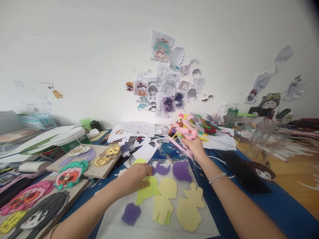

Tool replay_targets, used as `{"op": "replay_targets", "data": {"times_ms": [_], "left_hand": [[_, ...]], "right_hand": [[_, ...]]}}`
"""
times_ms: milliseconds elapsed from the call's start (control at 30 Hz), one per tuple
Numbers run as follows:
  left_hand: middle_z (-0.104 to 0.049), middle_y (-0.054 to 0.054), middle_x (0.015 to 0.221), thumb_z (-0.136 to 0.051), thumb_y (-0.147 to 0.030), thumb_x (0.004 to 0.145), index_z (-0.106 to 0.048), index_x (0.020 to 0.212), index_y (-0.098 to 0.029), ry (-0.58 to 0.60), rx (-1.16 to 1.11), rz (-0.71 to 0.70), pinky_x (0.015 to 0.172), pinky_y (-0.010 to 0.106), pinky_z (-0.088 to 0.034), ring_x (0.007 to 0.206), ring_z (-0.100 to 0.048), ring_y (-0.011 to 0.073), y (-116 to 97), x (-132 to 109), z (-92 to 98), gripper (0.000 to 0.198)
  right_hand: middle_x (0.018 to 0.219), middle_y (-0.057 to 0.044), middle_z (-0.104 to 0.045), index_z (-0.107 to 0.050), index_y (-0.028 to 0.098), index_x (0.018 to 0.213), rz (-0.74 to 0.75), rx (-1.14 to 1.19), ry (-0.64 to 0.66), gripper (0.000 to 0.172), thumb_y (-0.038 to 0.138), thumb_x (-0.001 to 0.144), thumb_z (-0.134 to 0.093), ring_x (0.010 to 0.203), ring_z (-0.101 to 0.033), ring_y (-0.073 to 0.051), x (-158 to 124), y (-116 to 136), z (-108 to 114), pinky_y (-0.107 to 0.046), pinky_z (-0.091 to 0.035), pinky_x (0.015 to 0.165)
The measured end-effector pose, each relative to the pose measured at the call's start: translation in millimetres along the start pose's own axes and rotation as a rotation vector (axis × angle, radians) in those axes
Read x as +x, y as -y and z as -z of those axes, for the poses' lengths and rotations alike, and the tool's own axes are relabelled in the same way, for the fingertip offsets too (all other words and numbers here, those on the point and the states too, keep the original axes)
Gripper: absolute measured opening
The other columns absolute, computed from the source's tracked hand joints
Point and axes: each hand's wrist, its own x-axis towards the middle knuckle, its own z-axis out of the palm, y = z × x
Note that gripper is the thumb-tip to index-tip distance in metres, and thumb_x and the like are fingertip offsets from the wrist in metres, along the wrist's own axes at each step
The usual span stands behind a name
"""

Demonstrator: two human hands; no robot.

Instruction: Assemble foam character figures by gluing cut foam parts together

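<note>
My right hand (195, 148) is wrapped round the handle of a pink hot glue gun (186, 132), held above the far end of the work sheet. Over the sheet's left side, my left hand (138, 176) has its fingers drawn together at the edge of a purple felt piece with a white face part (162, 167). What its fingertips pinch is hidden. A yellow-green felt cutout (149, 189) lies under that hand. Closer to me are a pale yellow doll-shaped cutout (164, 197), another pale yellow cutout (191, 207) and a small purple piece (131, 214). A purple head-shaped piece (181, 171) lies farther back.
Boards at left carry finished felt characters (71, 174). Behind them stands a white tub (72, 137). Coloured felt scraps (204, 124) and bottles (232, 114) are at the back. A black panel (245, 172) and a clear plastic cup (260, 139) stand at right. Drawings (163, 46) hang on the wall.
</note>
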Motion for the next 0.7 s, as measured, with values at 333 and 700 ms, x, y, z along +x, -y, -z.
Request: {"op": "replay_targets", "data": {"times_ms": [333,700], "left_hand": [[-0.063,0.007,0.083,-0.052,-0.024,0.068,-0.061,0.073,-0.021,-0.038,-0.261,0.008,0.052,0.024,-0.036,0.069,-0.056,0.0204,-7,-9,13.8,0.012],[-0.059,0.004,0.088,-0.049,-0.031,0.076,-0.058,0.079,-0.022,-0.141,-0.262,-0.058,0.058,0.023,-0.039,0.073,-0.053,0.0175,9,-20,51.5,0.012]], "right_hand": [[0.038,0.007,-0.044,-0.060,0.014,0.068,0.020,-0.029,-0.016,0.018,0.026,0.056,-0.065,0.035,-0.038,-0.009,0,-1,1,-0.022,-0.027,0.032],[0.043,0.002,-0.053,-0.061,0.015,0.065,0.068,-0.144,-0.020,0.017,0.030,0.059,-0.062,0.044,-0.050,-0.015,-1,-5,-1,-0.024,-0.035,0.041]]}}
